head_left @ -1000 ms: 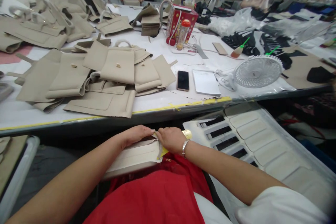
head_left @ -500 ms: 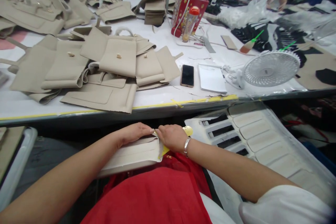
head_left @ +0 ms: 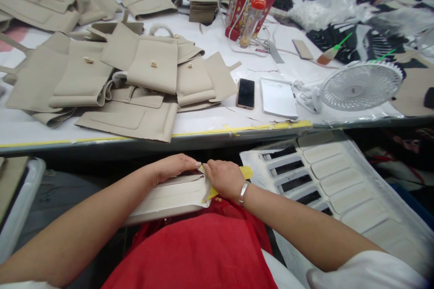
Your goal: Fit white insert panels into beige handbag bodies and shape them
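Note:
My left hand (head_left: 172, 168) rests over the top edge of a folded cream leather bag panel (head_left: 166, 196), which lies across my lap on a red apron (head_left: 190, 253). My right hand (head_left: 222, 179) sits at the panel's right end, pinching a yellow plastic strip (head_left: 230, 183) against the fold. The strip's ends stick out on both sides of my fingers. A silver bangle circles my right wrist. Part of the panel's edge is hidden under my fingers.
Beyond my hands, a white table edged with yellow tape (head_left: 203, 122) holds heaped beige bag pieces (head_left: 142, 67), a phone (head_left: 246, 93), a notepad (head_left: 278, 97), a small white fan (head_left: 361, 86) and a red box (head_left: 251, 2). A white tray (head_left: 325, 176) with rounded panels lies at my right.
The view has tilted, so the table sits higher in the picture. More of the yellow strip shows to the right of my right hand. My hands stay on the panel.

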`<control>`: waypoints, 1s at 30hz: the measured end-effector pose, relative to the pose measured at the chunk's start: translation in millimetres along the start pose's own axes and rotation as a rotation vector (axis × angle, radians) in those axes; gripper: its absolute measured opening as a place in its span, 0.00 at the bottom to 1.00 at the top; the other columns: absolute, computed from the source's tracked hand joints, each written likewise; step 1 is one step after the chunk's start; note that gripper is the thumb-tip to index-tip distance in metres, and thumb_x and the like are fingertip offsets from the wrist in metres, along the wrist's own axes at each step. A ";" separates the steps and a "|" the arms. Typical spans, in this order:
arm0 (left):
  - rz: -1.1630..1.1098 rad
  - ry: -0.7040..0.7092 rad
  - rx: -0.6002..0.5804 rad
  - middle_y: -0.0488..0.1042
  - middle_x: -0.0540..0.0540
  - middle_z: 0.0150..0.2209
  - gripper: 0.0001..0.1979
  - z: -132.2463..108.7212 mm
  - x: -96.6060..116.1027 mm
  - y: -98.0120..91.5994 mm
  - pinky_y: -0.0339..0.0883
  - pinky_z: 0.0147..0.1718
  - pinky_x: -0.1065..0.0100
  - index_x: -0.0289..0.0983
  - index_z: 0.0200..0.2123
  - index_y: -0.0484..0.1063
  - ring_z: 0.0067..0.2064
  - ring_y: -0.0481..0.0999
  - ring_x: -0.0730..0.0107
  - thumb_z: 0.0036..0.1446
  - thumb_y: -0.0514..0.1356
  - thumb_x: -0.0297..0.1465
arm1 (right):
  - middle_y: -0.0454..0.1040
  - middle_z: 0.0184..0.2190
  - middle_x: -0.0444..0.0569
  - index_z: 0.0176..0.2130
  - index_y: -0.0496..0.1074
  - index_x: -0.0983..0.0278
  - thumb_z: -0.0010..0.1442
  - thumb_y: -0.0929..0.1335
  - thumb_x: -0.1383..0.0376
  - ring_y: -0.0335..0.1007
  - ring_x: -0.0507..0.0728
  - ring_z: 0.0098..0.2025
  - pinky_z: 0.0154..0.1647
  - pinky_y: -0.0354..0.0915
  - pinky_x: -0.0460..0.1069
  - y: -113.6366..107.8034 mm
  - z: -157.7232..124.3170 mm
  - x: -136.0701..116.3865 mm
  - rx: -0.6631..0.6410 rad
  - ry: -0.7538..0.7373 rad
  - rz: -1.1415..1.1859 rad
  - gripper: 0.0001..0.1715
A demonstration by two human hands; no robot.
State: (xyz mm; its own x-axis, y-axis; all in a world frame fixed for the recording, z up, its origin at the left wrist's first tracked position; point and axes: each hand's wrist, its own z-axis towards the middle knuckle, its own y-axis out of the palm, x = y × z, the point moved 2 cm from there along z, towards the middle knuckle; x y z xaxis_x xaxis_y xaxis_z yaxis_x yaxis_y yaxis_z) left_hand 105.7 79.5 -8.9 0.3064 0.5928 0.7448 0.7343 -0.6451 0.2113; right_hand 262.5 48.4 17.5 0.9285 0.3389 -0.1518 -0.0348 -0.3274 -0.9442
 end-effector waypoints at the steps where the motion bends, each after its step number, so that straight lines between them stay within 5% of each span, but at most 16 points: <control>1: -0.002 -0.002 -0.006 0.76 0.47 0.26 0.18 0.2 0.1 -0.2 0.60 0.28 0.70 0.32 0.28 0.75 0.25 0.68 0.71 0.48 0.59 0.43 | 0.73 0.31 0.51 0.36 0.66 0.63 0.66 0.50 0.57 0.71 0.58 0.32 0.31 0.60 0.49 0.5 -0.8 -0.9 0.008 0.002 -0.002 0.23; 8: 0.093 -0.002 -0.033 0.73 0.48 0.26 0.21 -3.5 -3.2 -0.4 0.60 0.28 0.69 0.32 0.30 0.73 0.25 0.65 0.71 0.49 0.57 0.46 | 0.74 0.32 0.52 0.37 0.66 0.63 0.66 0.49 0.58 0.71 0.58 0.33 0.32 0.61 0.50 -3.5 -1.3 -2.3 -0.023 -0.054 -0.053 0.23; 16: 0.496 0.026 0.060 0.65 0.51 0.22 0.25 -20.9 -9.7 -5.4 0.53 0.23 0.73 0.34 0.24 0.69 0.25 0.59 0.73 0.52 0.50 0.52 | 0.75 0.33 0.50 0.36 0.68 0.62 0.65 0.51 0.57 0.72 0.58 0.34 0.31 0.61 0.49 -8.2 8.4 -6.5 -0.081 -0.245 -0.092 0.23; 22: 0.639 0.102 0.014 0.68 0.50 0.26 0.26 -36.2 -9.3 -18.2 0.56 0.27 0.72 0.35 0.26 0.70 0.27 0.62 0.72 0.54 0.47 0.51 | 0.75 0.34 0.50 0.37 0.68 0.63 0.65 0.51 0.56 0.72 0.58 0.36 0.32 0.61 0.50 -9.3 27.5 -20.1 -0.097 -0.386 -0.121 0.24; 27: 0.724 0.092 0.070 0.75 0.48 0.39 0.26 -62.8 -13.1 -31.2 0.61 0.42 0.70 0.37 0.39 0.72 0.40 0.71 0.64 0.57 0.44 0.49 | 0.75 0.35 0.51 0.38 0.69 0.63 0.65 0.50 0.54 0.72 0.59 0.37 0.33 0.62 0.51 -11.6 50.4 -48.1 -0.120 -0.511 -0.108 0.26; 30: 0.828 0.076 0.202 0.71 0.46 0.50 0.29 -83.8 -22.5 -36.1 0.58 0.50 0.68 0.37 0.50 0.68 0.52 0.68 0.61 0.57 0.42 0.49 | 0.75 0.36 0.53 0.40 0.70 0.64 0.65 0.51 0.54 0.71 0.60 0.40 0.35 0.62 0.51 -18.5 64.6 -68.1 -0.148 -0.585 -0.133 0.27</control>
State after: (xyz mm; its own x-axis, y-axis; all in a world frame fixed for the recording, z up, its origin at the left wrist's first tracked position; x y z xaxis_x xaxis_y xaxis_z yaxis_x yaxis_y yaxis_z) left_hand 21.5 49.0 19.8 0.7556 -0.0700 0.6513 0.3877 -0.7536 -0.5307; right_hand 176.0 88.3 26.4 0.5630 0.7992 -0.2105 0.1575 -0.3539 -0.9219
